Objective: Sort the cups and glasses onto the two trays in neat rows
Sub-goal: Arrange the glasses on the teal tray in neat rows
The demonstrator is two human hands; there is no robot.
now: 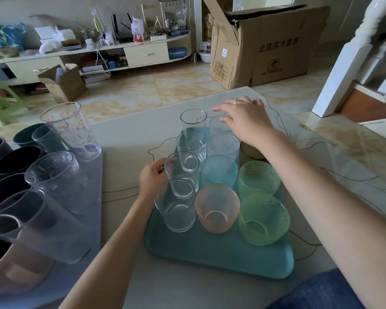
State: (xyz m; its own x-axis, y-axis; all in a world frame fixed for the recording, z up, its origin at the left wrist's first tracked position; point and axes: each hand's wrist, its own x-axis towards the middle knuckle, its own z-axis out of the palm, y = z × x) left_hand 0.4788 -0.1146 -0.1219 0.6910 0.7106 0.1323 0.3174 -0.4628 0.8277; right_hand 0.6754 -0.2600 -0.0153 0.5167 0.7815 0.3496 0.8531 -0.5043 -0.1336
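Head view shows a teal rectangular plastic tray (210, 253) on the pale table, glasses standing on it in three rows. The left hand (153, 179) curls around the second clear straight-sided glass (182, 172) of the left row, probably steadying or aligning it. The right hand (243, 118), fingers spread and relaxed, rests atop the far clear dimpled tumbler (220, 126), seemingly nudging it into line. Dark cups fill a grey-blue tray (91, 197) well apart, leftward.
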